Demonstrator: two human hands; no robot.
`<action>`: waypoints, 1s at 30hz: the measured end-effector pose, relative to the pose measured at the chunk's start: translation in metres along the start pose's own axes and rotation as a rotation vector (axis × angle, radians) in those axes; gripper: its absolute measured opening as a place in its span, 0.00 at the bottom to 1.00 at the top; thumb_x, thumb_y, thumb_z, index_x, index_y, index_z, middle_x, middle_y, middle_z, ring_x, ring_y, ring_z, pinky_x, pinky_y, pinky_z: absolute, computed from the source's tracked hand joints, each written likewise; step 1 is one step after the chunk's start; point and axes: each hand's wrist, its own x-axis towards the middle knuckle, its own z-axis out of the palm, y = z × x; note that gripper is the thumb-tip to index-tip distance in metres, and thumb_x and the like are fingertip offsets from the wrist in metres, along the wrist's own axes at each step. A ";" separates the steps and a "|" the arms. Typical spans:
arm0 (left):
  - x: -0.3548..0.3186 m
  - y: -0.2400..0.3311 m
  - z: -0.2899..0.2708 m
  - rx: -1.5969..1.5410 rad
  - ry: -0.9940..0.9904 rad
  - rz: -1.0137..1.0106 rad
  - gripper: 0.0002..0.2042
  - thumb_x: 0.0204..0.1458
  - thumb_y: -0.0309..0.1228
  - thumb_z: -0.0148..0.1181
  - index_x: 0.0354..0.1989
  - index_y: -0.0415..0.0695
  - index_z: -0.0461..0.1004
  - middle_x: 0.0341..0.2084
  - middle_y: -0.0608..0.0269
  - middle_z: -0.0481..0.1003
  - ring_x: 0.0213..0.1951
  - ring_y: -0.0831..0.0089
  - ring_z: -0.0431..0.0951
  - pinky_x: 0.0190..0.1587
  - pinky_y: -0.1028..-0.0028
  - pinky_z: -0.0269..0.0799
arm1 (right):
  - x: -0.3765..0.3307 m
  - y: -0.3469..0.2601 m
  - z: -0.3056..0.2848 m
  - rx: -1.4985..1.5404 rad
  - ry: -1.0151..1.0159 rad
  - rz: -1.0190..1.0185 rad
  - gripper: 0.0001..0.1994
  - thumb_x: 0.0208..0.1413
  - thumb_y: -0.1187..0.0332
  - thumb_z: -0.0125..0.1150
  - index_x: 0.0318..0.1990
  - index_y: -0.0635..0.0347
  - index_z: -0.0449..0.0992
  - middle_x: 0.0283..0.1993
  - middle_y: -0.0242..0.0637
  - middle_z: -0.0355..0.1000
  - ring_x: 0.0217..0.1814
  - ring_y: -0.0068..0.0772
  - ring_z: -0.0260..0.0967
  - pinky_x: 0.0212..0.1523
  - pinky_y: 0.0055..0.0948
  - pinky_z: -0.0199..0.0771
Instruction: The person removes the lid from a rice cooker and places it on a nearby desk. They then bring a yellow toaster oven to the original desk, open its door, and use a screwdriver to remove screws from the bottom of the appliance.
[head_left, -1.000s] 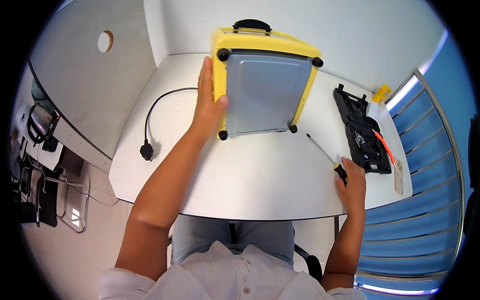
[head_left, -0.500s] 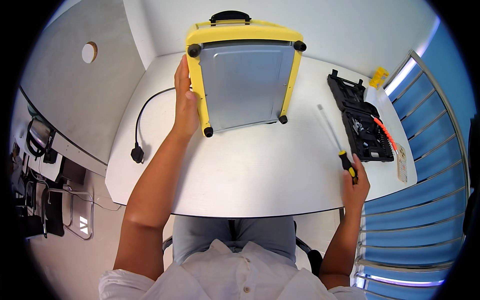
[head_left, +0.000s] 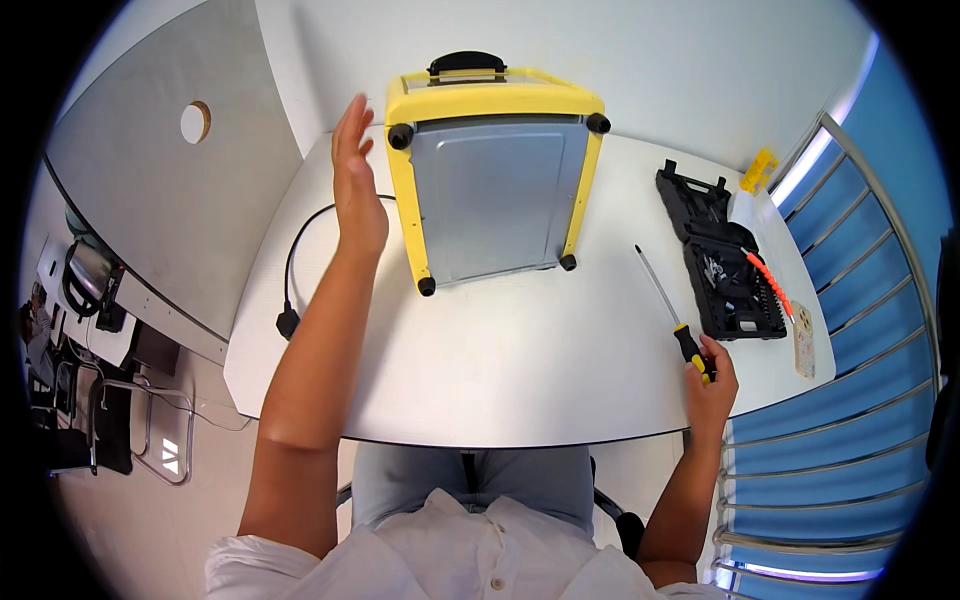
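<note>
A yellow boxy appliance, like a small toaster oven, stands on end on the table with its bare grey metal underside and several black feet turned toward me. A black handle tops it. My left hand is raised beside its left edge, fingers stretched, apart from it and holding nothing. At the right of the table my right hand grips a screwdriver by its black-and-yellow handle. Its long shaft points up and away from me, free of the appliance.
An opened black tool case lies at the right, with an orange flexible shaft across it. Beside it are a phone-like patterned object and a yellow item. A black power plug and cord lie left. Metal railing borders the right.
My left hand has let go of the appliance's left side and lifted away from it. The screwdriver in my right hand has turned slightly; its tip now shows dark.
</note>
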 end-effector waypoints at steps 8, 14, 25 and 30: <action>0.049 -0.009 -0.001 -0.035 -0.116 0.155 0.32 0.62 0.57 0.29 0.47 0.42 0.73 0.52 0.52 0.71 0.58 0.58 0.67 0.62 0.65 0.58 | 0.002 0.001 0.002 0.009 0.001 0.013 0.19 0.46 0.80 0.56 0.50 0.63 0.74 0.39 0.37 0.71 0.40 0.27 0.68 0.44 0.24 0.69; 0.042 -0.007 0.003 -0.184 -0.045 0.024 0.29 0.63 0.53 0.32 0.46 0.41 0.74 0.49 0.53 0.72 0.55 0.62 0.68 0.60 0.68 0.59 | 0.002 0.001 0.001 0.002 -0.029 0.018 0.20 0.50 0.79 0.54 0.52 0.62 0.73 0.43 0.35 0.71 0.44 0.25 0.67 0.49 0.23 0.66; 0.031 -0.016 -0.027 -0.337 0.114 -0.076 0.28 0.64 0.48 0.29 0.45 0.36 0.73 0.51 0.48 0.72 0.54 0.62 0.70 0.59 0.67 0.62 | 0.007 -0.008 0.000 0.713 0.113 0.316 0.22 0.55 0.74 0.50 0.60 0.59 0.66 0.37 0.25 0.64 0.32 0.15 0.59 0.30 0.14 0.60; 0.028 -0.022 -0.039 -0.463 0.148 -0.105 0.27 0.64 0.47 0.30 0.44 0.37 0.72 0.52 0.46 0.71 0.55 0.61 0.69 0.60 0.66 0.62 | 0.032 -0.058 0.023 0.824 -0.231 0.307 0.21 0.52 0.76 0.52 0.56 0.67 0.65 0.37 0.30 0.61 0.29 0.18 0.61 0.25 0.18 0.61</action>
